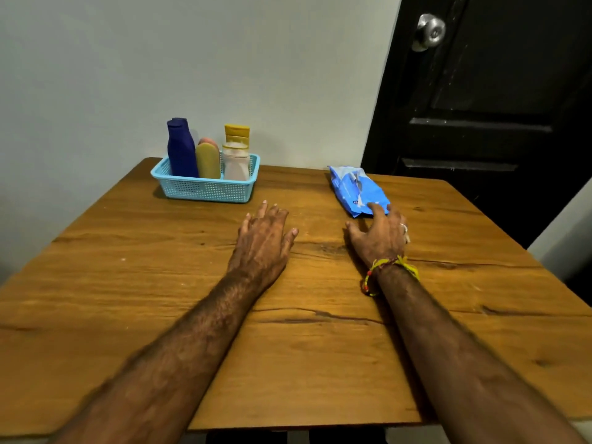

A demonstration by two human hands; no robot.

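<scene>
A wooden table (128, 283) stands against a pale wall (192, 59), with a black door (496, 107) and its metal knob (431, 31) at the far right. A light blue perforated basket (205, 189) sits at the far edge of the table, left of centre, and holds three upright containers: a dark blue bottle (181, 149), a mustard bottle (207, 161) and a pale bottle with a yellow cap (236, 158). Nothing lies between the hands and the basket or the packet. The left hand (264, 240) rests palm down on the table, fingers straight and slightly spread, just short of the basket and holding nothing. The right hand (381, 235), with a yellow thread band (390, 267) at the wrist and a ring (403, 227) on one finger, is palm down with the thumb spread to the side; its extended fingertips touch the near end of the blue packet (355, 189). The packet lies flat near the far right edge of the table, well apart from the basket, its long axis running away from the person. It is soft, glossy and creased, with white markings on its top face
</scene>
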